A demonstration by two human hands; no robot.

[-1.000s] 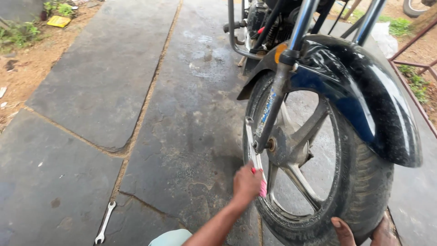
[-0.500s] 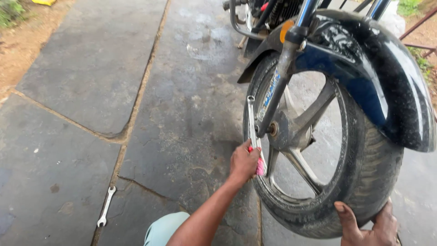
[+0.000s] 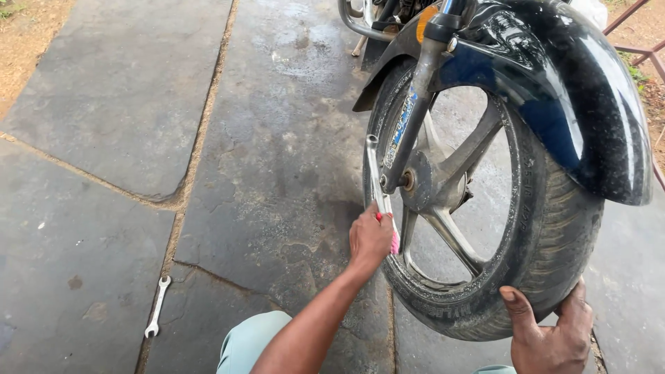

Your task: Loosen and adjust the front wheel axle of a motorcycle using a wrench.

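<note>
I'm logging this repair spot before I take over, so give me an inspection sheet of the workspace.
Surface: grey stone slab paving with cracked joints and damp patches.
Job's things: black motorcycle front wheel with silver spokes under a dark glossy mudguard; long silver tool with pink grip held up beside the fork leg.
Clutter: small silver open-ended spanner lying on the slabs, apart from the wheel.
Hands: left hand closed on the tool; right hand gripping the tyre's lower edge.
Cables: nothing seen.
Surroundings: bare sandy soil at far left; reddish metal frame at right.
</note>
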